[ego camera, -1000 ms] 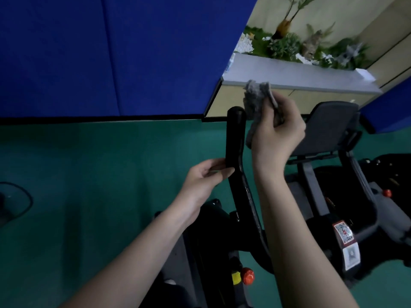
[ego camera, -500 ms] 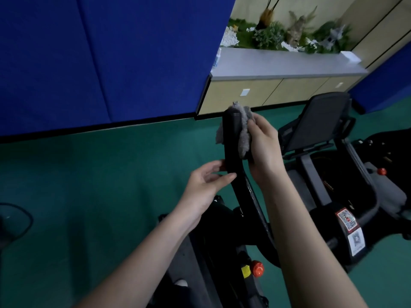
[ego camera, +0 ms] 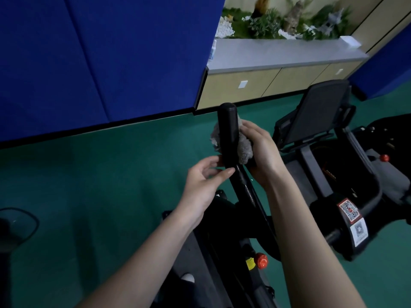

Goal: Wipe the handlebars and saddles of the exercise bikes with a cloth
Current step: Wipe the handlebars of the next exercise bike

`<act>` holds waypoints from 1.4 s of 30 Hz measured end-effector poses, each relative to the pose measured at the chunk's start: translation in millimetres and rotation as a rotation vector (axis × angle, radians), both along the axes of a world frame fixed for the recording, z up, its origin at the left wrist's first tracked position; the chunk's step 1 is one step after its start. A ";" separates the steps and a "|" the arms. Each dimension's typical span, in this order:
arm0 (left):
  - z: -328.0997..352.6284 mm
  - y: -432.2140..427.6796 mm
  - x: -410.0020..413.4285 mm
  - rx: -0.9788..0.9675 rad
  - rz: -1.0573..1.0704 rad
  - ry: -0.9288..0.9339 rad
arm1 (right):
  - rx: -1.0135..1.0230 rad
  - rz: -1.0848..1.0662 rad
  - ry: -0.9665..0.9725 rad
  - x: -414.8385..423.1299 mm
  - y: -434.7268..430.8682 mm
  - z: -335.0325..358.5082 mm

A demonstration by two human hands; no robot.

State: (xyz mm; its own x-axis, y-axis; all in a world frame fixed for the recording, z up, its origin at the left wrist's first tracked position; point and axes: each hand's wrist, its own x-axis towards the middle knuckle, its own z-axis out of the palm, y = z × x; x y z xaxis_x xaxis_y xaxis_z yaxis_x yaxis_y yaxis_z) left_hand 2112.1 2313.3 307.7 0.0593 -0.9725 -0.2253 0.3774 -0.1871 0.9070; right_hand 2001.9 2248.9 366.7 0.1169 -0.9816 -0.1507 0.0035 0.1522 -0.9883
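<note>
A black upright handlebar grip [ego camera: 228, 127] of the exercise bike rises in the middle of the view. My right hand [ego camera: 261, 152] holds a grey fluffy cloth [ego camera: 244, 146] wrapped round the grip's lower part, with cloth showing on both sides of the bar. My left hand [ego camera: 205, 182] pinches the bar just below the grip with thumb and fingertips. A second bike's black padded seat back [ego camera: 320, 110] stands to the right, apart from both hands.
The bike's black frame [ego camera: 249, 196] runs down toward me, with a red knob [ego camera: 261, 260] low on it. The neighbouring bike carries QR stickers [ego camera: 349, 211]. A blue padded wall [ego camera: 100, 58] and a wooden cabinet with plants [ego camera: 278, 81] stand behind. Green floor [ego camera: 89, 185] lies to the left.
My right hand brought the cloth from above the grip's top down onto the grip and slid it lower along the bar. My left hand stayed on the bar below.
</note>
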 end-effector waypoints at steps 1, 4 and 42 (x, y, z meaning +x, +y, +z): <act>-0.6 0.0 -0.3 0.002 -0.004 0.001 | 0.000 -0.003 0.014 -0.4 1.7 -0.1; 0.2 0.9 -0.6 0.006 -0.022 0.002 | -0.003 -0.011 0.051 4.3 -5.3 7.3; 43.5 -43.6 25.2 -0.165 0.007 -0.243 | -0.536 -0.300 0.840 -9.0 93.7 -5.0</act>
